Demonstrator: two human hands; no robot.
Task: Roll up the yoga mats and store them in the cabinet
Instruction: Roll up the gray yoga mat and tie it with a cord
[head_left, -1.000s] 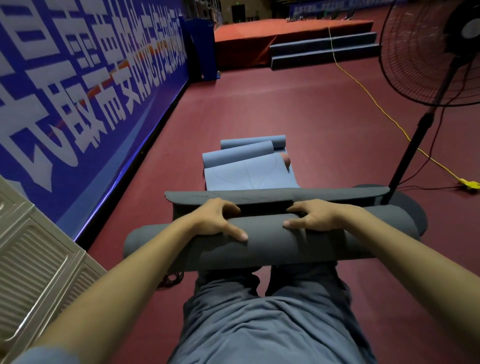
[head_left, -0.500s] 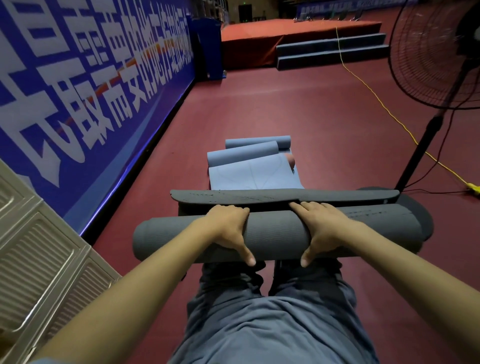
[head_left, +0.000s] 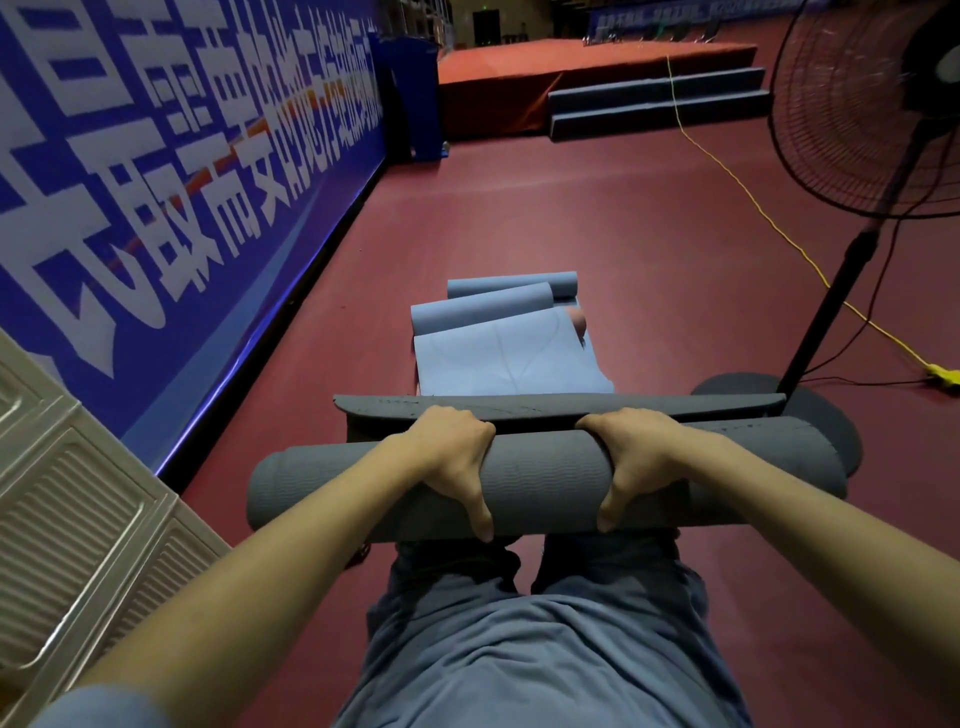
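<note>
- Grey yoga mat (head_left: 545, 483), rolled into a thick tube, lies crosswise over the red floor (head_left: 597, 234) just in front of the person's knees, its loose tail (head_left: 561, 406) stretching flat along the far side of the roll.
- Left hand (head_left: 454, 460) grasps the roll left of centre, fingers curled over the top and far side, thumb pressed down on the near face.
- Right hand (head_left: 641, 460) grasps it the same way right of centre, thumb pointing down toward the knees.
- Blue yoga mats (head_left: 511, 358) lie beyond the grey one, partly unrolled, with two curled blue rolls (head_left: 483, 312) at their far end and a pinkish roll end (head_left: 577, 325) showing beside them.
- Standing fan (head_left: 862, 114) rises on the right, its round dark base (head_left: 831, 421) just behind the right end of the grey roll.
- Yellow cable (head_left: 748, 192) runs across the floor toward a raised stage (head_left: 571, 67) with grey steps (head_left: 660, 106) at the back.
- Blue banner (head_left: 171, 171) with large white characters lines the left wall.
- Pale ribbed cabinet (head_left: 67, 519) sits at the near left, beside the person's left arm.
</note>
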